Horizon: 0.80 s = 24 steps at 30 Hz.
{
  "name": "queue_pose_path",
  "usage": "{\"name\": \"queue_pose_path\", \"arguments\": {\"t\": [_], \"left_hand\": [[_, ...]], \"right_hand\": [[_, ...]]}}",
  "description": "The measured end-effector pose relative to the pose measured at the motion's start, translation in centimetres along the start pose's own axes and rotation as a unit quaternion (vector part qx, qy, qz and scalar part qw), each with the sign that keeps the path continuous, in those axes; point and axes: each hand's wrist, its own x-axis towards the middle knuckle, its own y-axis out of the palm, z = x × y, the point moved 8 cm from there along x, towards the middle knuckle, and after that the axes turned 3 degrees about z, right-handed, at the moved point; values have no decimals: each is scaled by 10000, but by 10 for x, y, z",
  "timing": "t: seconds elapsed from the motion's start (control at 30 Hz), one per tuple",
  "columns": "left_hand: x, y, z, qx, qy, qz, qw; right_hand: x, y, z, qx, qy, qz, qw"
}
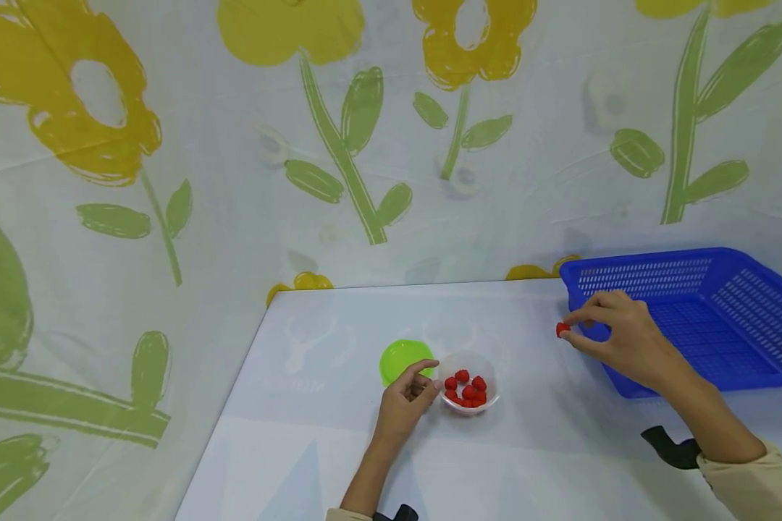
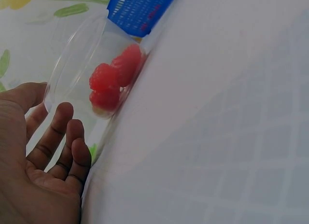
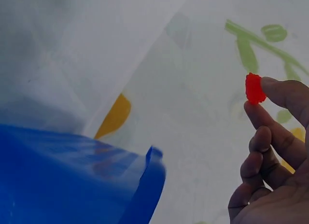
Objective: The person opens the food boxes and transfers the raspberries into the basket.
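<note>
Near the basket's left edge, my right hand [image 1: 620, 340] pinches one small red raspberry [image 3: 254, 89] between thumb and forefinger, with the other fingers curled below. My left hand [image 1: 405, 405] is beside a clear plastic bowl [image 1: 444, 366], its loosely bent thumb and forefinger right at the rim. Several red raspberries [image 2: 104, 78] lie in the bottom of that bowl. A bright green round lid [image 1: 401, 356] lies on the table behind my left hand, partly covered by its fingers.
A blue perforated plastic basket [image 1: 658, 255] stands on the right of the white table [image 1: 339, 318], with my right forearm across its front left corner. A cloth with printed flowers [image 1: 234, 181] hangs behind and to the left.
</note>
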Motion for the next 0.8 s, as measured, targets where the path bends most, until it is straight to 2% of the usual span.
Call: {"name": "queue_pose_path", "arguments": {"t": [0.1, 0.17, 0.27, 0.37, 0.47, 0.63, 0.8], "left_hand": [[-1, -1, -5, 33, -14, -49, 10000], [-3, -2, -13, 21, -10, -70, 10000], [-7, -3, -27, -43, 47, -68, 10000], [-9, -2, -35, -118, 129, -46, 9998], [-10, -2, -35, -163, 124, -21, 9998], [-11, -1, -36, -166, -58, 43, 9998], [-10, -1, -36, -137, -84, 62, 9999]], "right_hand": [[-2, -4, -12, -32, 328, 148, 9993], [-3, -7, -18, -114, 447, 207, 9987], [-2, -15, -25, -290, 477, 191, 9983], [-1, -23, -33, -447, 544, 210, 9973], [0, -28, -45, -491, 776, 324, 9952], [-3, -31, -67, -460, 1181, 595, 9902], [-7, -33, -85, -560, 1386, 807, 9855]]}}
